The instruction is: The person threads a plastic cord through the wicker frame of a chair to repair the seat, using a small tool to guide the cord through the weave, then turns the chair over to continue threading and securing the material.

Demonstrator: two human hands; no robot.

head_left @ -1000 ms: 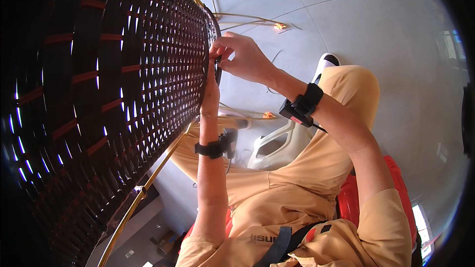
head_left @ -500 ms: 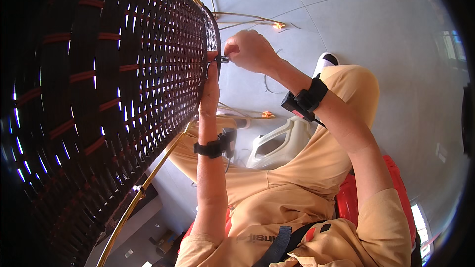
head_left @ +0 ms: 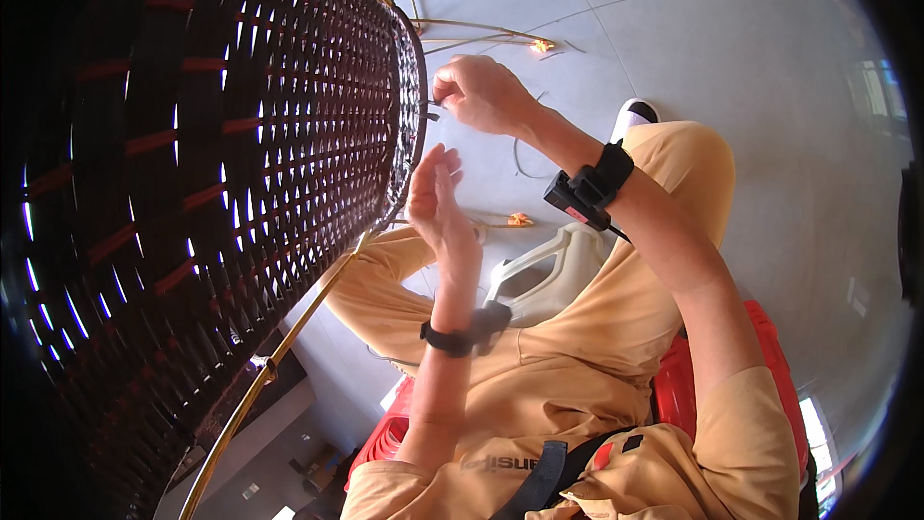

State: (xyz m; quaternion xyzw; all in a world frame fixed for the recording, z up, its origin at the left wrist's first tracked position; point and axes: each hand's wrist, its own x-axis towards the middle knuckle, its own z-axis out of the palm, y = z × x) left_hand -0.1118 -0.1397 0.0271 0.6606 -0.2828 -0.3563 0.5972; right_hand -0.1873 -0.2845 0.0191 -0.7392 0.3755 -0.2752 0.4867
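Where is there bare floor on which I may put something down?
The grey floor looks bare right of the bent right knee and beyond the white shoe. Between the woven basket and that knee it is crowded: left hand, right hand, gold rods and a pale jug.

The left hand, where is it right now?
In the head view, the left hand is a little left of the middle, beside the right-hand edge of the dark woven piece and below the right hand.
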